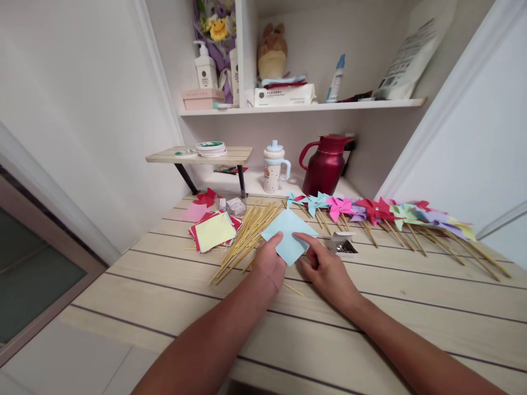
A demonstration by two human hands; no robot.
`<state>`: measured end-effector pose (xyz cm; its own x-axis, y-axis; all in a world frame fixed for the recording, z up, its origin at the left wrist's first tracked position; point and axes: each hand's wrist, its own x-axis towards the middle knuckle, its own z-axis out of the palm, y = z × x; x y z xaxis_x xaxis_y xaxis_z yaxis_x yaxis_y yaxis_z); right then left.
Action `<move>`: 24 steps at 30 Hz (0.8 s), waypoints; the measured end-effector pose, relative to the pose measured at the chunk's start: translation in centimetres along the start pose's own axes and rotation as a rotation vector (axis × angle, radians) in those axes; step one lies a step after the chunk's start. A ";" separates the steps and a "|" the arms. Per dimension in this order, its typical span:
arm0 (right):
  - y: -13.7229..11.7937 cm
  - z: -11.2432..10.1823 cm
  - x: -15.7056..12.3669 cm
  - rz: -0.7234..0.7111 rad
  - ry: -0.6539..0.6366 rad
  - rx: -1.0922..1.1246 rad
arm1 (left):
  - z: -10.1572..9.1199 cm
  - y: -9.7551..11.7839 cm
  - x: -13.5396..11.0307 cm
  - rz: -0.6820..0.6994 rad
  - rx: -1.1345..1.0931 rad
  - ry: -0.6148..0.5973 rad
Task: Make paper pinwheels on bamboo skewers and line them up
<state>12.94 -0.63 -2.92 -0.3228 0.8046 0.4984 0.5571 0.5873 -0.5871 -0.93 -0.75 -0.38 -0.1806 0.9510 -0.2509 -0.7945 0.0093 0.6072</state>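
A light blue square of paper [290,241] is held over the table, one corner pointing toward me. My left hand [269,260] is closed on its lower left edge, thumb on top and the other fingers hidden beneath. My right hand [327,271] has its index finger stretched out onto the sheet, near the middle. Its thumb is apart, by the lower right edge, and the remaining fingers are curled. Behind the paper and to the left lies a loose bundle of thin wooden sticks [242,238]. A small open box [343,246] of metal bits sits beyond my right hand.
Left of the sticks is a stack of coloured paper squares [214,231], yellow on top. Finished paper pinwheels [376,211] on sticks line the back right. A cup [272,170] and red jug [327,164] stand behind, beside a small raised shelf [164,156].
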 end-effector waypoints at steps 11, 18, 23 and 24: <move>-0.2 -0.5 0.0 -0.086 0.073 0.066 | 0.7 0.3 -0.9 -0.040 -0.046 -0.015; -0.2 -0.7 -0.2 -0.093 0.056 0.089 | 0.9 0.4 -1.1 -0.067 -0.076 0.008; -0.3 -0.7 -0.2 -0.104 0.061 0.102 | 1.0 0.4 -1.2 -0.076 -0.081 0.029; -0.4 -0.7 -0.2 -0.106 0.062 0.104 | 1.0 0.4 -1.2 -0.079 -0.082 0.028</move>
<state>13.34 -1.05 -2.36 -0.3258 0.7328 0.5974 0.4391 0.6769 -0.5908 -0.48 -1.55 0.90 -0.1308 0.9393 -0.3173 -0.8516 0.0574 0.5210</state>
